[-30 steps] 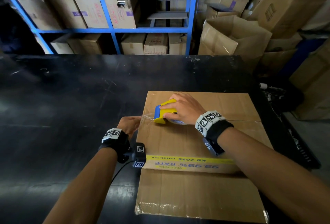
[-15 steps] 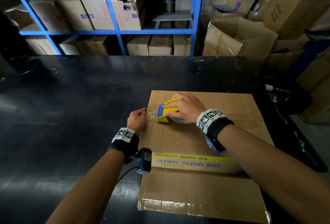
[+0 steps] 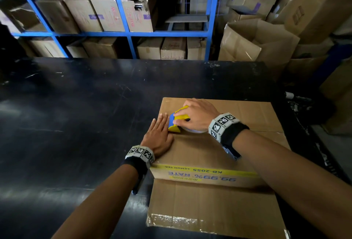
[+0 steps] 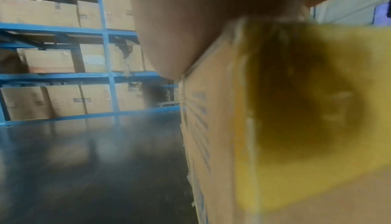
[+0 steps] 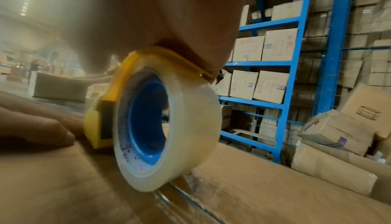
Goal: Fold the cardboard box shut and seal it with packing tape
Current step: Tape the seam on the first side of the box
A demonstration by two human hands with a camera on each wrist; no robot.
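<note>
Two hands work on top of a closed cardboard box [image 3: 219,149] that sits at the right side of a black worktop [image 3: 76,124], toward its near edge. Blue shelving [image 3: 122,33] stacked with cartons stands beyond the far edge of the worktop, and a pile of loose cartons [image 3: 266,39] lies past its far right corner. A flattened sheet of cardboard [image 3: 209,210] lies under the box and sticks out toward the near edge. The box's flaps are folded down, meeting in a seam that runs left to right. The left hand [image 3: 158,136] lies flat, fingers straight and together, palm pressing the box top at its left edge, fingertips just beside the dispenser. The right hand [image 3: 198,117] is curled over a yellow and blue tape dispenser [image 3: 177,120], gripping it from above. The dispenser's roll of clear packing tape [image 5: 167,132] stands on edge, touching the box top on the seam.
</note>
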